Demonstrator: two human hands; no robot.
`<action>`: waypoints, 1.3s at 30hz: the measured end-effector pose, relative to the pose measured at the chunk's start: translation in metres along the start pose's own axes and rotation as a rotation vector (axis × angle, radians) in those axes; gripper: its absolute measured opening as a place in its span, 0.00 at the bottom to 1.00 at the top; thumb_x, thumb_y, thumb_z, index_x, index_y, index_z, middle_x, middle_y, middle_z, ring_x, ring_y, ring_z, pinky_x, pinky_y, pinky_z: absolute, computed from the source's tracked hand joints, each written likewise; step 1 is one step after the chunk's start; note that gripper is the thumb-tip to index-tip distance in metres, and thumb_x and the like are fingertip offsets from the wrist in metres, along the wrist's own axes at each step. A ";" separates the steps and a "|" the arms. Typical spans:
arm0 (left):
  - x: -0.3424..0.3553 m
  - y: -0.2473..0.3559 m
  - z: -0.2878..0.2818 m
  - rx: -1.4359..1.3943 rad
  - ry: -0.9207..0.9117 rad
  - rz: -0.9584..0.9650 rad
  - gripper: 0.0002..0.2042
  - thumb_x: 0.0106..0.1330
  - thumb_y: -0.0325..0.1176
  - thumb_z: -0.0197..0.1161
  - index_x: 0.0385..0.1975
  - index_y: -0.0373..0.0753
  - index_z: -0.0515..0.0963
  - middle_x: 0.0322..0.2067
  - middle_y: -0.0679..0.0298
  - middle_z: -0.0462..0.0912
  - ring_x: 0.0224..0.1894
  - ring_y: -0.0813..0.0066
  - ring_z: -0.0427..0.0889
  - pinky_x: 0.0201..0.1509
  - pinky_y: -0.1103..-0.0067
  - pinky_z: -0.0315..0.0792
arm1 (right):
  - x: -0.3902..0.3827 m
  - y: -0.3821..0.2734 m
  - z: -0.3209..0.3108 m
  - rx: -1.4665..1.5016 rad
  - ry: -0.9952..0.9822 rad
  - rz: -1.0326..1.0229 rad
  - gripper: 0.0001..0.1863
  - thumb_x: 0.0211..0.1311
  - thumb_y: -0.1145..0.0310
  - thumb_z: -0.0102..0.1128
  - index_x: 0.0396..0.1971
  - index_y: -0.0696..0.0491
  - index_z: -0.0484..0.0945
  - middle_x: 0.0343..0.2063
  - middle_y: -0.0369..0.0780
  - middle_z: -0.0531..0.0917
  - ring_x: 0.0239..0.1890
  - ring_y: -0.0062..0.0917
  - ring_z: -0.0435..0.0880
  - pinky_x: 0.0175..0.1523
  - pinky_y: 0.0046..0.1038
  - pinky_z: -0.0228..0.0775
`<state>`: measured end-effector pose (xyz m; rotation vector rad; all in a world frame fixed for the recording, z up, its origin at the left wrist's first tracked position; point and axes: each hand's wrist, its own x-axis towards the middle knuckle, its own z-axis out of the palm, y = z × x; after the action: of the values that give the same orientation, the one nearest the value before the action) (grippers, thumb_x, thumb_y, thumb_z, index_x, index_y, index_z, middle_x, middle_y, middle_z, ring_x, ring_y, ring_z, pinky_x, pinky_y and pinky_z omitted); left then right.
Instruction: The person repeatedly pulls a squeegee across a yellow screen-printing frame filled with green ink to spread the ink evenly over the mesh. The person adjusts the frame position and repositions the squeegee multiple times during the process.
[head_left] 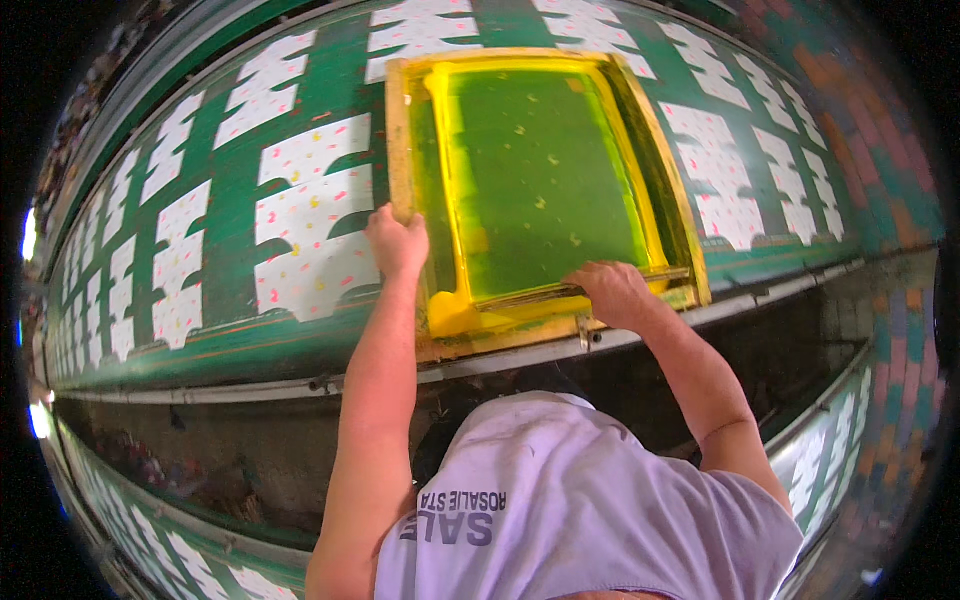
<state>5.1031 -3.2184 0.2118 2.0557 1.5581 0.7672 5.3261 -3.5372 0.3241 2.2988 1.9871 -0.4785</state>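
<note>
A wooden screen-printing frame [401,140] lies on the long green table, its mesh [540,180] showing green through a yellow tint. My left hand [398,245] is closed around the frame's left side, near the lower half. At the near end of the mesh, my right hand [612,292] grips a squeegee [530,298] that lies crosswise inside the frame. Thick yellow ink [450,315] pools at the near left corner and runs along both long sides of the mesh. Whatever lies under the screen is mostly hidden.
White cut fabric pieces [315,235] with small pink and yellow prints lie in rows on the green table [228,250]. A metal rail [740,308] edges its near side. Behind me a second table [150,560] carries similar pieces. Brick-patterned flooring [905,340] shows at right.
</note>
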 end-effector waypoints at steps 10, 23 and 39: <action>0.002 0.010 -0.007 -0.002 -0.026 -0.050 0.29 0.66 0.40 0.77 0.64 0.30 0.81 0.61 0.45 0.83 0.66 0.42 0.80 0.71 0.56 0.77 | -0.029 -0.026 0.037 0.079 0.331 0.007 0.32 0.56 0.77 0.68 0.64 0.43 0.87 0.58 0.40 0.90 0.60 0.41 0.89 0.69 0.43 0.79; 0.003 0.008 0.001 -0.095 0.028 -0.065 0.24 0.76 0.45 0.71 0.59 0.29 0.82 0.52 0.48 0.84 0.56 0.47 0.82 0.61 0.58 0.78 | 0.193 0.088 -0.005 -0.134 0.379 0.002 0.30 0.64 0.74 0.65 0.67 0.38 0.84 0.56 0.39 0.89 0.60 0.38 0.89 0.67 0.42 0.80; 0.001 0.017 0.006 -0.087 0.166 -0.137 0.11 0.80 0.34 0.68 0.49 0.32 0.85 0.42 0.56 0.87 0.41 0.59 0.86 0.47 0.66 0.80 | 0.464 0.221 -0.118 -0.182 0.323 0.041 0.29 0.70 0.71 0.62 0.71 0.38 0.82 0.60 0.41 0.90 0.63 0.40 0.89 0.68 0.46 0.83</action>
<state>5.1196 -3.2218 0.2188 1.8421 1.7028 0.9563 5.6185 -3.1009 0.2753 2.4179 2.0067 0.0824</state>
